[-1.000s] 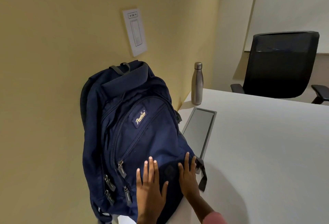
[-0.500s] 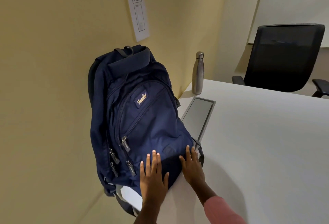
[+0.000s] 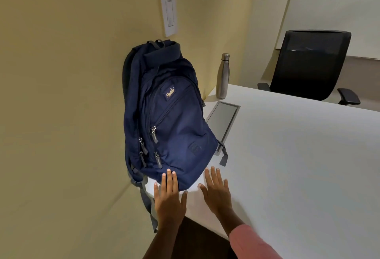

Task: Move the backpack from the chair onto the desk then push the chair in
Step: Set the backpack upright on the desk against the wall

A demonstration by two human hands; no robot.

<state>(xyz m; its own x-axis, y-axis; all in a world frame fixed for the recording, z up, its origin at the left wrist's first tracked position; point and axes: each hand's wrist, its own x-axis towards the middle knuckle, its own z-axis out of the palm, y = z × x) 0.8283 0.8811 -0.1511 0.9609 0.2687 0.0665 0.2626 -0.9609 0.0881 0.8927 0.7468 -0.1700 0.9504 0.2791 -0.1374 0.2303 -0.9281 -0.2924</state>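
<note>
So the navy backpack [image 3: 170, 118] sits upright on my white desk [image 3: 287, 166], at the corner against the yellow wall [image 3: 61, 94]. My left hand [image 3: 169, 199] and right hand [image 3: 217, 190] are flat, fingers spread, holding nothing. Steel bottle [image 3: 223, 75] at 1 o'clock, black office chair [image 3: 308, 73] at 2.

One backpack [image 3: 170, 118], one bottle [image 3: 222, 76], one chair [image 3: 310, 71], one desk [image 3: 298, 155], one wall notice [image 3: 169, 12], two hands: left [image 3: 169, 201], right [image 3: 218, 192].
</note>
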